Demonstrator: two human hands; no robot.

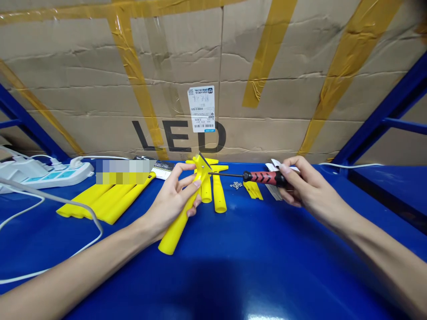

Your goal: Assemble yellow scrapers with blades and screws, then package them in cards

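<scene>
"Two hands at work: how is each grip set?"

"The left hand (pixel 183 189) pinches the yellow scraper (pixel 182 224) just below its head, thumb against fingers; the right hand (pixel 298 180) is closed around the end of the screwdriver (pixel 263 178). The scraper is tilted above the desk (pixel 253 271), its head toward the box."

"What could go wrong?"

"The tip meets the head's edge from the side, though from this angle I can't tell whether it is seated or only near. An off-line push could make it skid toward the left fingers or the blade (pixel 205 161). With only the left hand bracing it, the scraper could also twist."

"And the metal pieces (pixel 236 185)?"

"They lie loose under the screwdriver's line, outside any container, so a nudge could scatter them."

"Any containers, then?"

"Behind everything, a big cardboard box (pixel 260 133) marked LED, taped; its contents are hidden."
</scene>
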